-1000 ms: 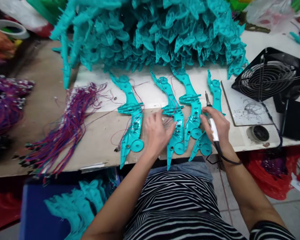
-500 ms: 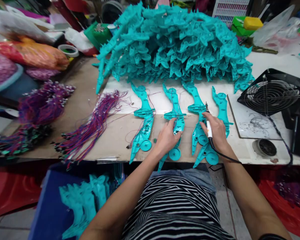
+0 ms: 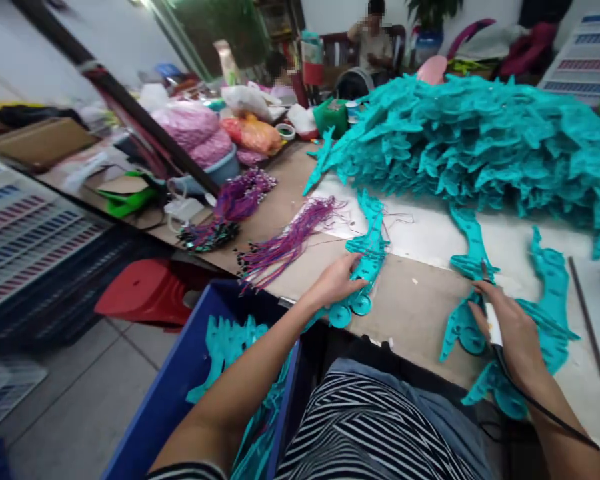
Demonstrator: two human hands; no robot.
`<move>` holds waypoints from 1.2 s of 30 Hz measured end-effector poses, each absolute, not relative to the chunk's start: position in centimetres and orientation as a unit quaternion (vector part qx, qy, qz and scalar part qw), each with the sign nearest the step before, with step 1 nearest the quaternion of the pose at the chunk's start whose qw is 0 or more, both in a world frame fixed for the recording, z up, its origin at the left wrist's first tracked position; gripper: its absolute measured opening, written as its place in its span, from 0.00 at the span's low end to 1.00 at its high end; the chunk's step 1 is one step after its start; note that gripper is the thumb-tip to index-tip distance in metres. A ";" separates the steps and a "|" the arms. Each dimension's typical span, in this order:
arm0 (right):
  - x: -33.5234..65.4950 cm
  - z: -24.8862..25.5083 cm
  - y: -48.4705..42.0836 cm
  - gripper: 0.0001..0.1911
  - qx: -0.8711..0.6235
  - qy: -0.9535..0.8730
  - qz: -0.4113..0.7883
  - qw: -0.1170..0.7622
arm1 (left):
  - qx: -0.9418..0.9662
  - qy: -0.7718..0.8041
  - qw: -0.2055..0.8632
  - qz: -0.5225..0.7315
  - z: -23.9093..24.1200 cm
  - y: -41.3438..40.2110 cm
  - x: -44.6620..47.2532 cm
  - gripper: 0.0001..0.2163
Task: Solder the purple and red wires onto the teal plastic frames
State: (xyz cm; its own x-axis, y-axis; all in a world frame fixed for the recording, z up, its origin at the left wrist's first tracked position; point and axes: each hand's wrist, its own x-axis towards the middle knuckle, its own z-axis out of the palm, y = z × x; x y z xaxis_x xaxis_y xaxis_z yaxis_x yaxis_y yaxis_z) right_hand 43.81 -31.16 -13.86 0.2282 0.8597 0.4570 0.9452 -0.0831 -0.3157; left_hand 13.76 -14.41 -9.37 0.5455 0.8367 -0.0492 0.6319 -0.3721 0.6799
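My left hand (image 3: 337, 283) grips a turquoise plastic part (image 3: 373, 257) near the table's front edge. Two round discs show below its fingers, so two such parts appear to lie together, one over the other. Thin wires cross them. My right hand (image 3: 513, 327) is closed around the white handle of a soldering iron (image 3: 493, 325), tip pointing away from me. Beneath that hand lies another turquoise part (image 3: 473, 243), and a further turquoise part (image 3: 553, 287) rests to its right. A bundle of red and purple wires (image 3: 293, 243) lies left of my left hand.
A high heap of turquoise parts (image 3: 480, 140) fills the table's back. Below the edge stands a blue bin (image 3: 165, 393) holding more parts. A red stool (image 3: 140, 293) is left of it. More wires (image 3: 240, 197) lie farther left. A person (image 3: 375, 47) sits in the background.
The view has swung to the left. My left hand has slid a turquoise part leftward against the leftmost one. My right hand still holds the soldering iron over the parts at right.
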 end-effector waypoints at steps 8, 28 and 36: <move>41.1 -14.2 -29.9 0.20 -0.675 -0.671 -0.099 0.291 | 0.759 0.530 0.211 0.315 -10.8 -11.2 8.6 0.13; 41.0 -14.8 -29.9 0.20 -0.693 -0.647 -0.138 0.285 | 0.830 0.509 0.128 0.190 -11.2 -4.9 8.5 0.04; 40.9 -14.6 -29.8 0.19 -0.680 -0.656 -0.147 0.294 | 0.711 0.648 0.113 0.251 -10.5 -0.2 9.2 0.14</move>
